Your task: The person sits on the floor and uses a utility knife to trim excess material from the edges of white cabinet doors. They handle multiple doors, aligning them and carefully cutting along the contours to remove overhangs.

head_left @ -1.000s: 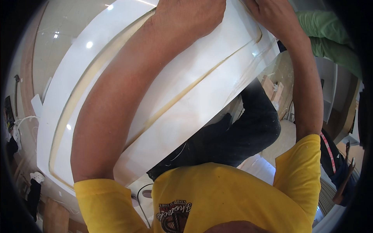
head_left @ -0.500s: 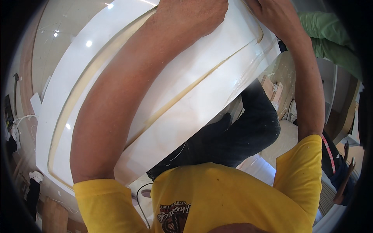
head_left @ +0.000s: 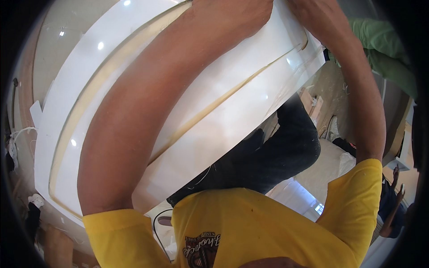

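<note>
A large glossy white panel (head_left: 214, 129) lies tilted across my lap, with its long near edge above my dark trousers. A tan strip (head_left: 214, 107) runs diagonally along it, and a second curved tan strip (head_left: 71, 125) follows the far left side. My left hand (head_left: 254, 13) reaches over the panel to the top of the view. Close by, my right hand (head_left: 315, 13) is over the panel's far right part. The upper rim cuts off the fingers of both hands, so whatever they hold or touch is hidden.
Another person's green-clad legs (head_left: 380, 44) are at the upper right. A person's arm (head_left: 393, 207) shows at the far right. Wood pieces (head_left: 313, 102) lie beyond my knee, near a shoe (head_left: 333, 129). A black cable (head_left: 156, 219) curves beside me, and a wooden block (head_left: 58, 245) sits lower left.
Both my arms have shifted a little to the right and upward in view, my right elbow outward. The panel appears slightly lower left. The shoe at the right shows more fully.
</note>
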Available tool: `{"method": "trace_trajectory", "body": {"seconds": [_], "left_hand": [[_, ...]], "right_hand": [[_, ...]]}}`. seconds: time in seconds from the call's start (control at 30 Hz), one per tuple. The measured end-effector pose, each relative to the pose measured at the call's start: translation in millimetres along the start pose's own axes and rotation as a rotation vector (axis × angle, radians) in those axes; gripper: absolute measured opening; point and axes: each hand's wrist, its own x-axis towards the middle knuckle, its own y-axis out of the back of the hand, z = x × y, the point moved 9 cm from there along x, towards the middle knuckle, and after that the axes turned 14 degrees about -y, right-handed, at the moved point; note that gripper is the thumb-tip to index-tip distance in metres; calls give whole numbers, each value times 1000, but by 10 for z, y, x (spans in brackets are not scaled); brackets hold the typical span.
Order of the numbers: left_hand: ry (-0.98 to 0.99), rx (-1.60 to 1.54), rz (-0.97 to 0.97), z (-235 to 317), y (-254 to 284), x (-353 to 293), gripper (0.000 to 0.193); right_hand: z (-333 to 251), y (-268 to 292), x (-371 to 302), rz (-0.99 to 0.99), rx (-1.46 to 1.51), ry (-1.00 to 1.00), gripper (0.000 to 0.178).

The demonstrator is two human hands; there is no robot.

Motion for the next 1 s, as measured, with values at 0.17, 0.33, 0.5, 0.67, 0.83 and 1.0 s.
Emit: {"method": "trace_trajectory", "body": {"seconds": [0.17,0.33,0.5,0.67,0.83,1.0], "left_hand": [[37,24,64,-20,64,-34,31],[66,-44,-13,-52,9,-82,34],[80,6,4,-52,66,-101,36],[88,-78,-68,-79,42,-91,35],[66,-57,-119,-34,78,-81,34],[64,-74,-110,-55,84,-97,34]], "right_hand": [[-37,5,12,-10,11,54,14],[-54,-28,108,-81,20,35,16],[-65,-21,142,-158,24,11,19],[-58,-42,150,-190,9,-5,20],[-65,-16,162,-170,13,52,20],[-58,-18,119,-149,0,18,20]]}}
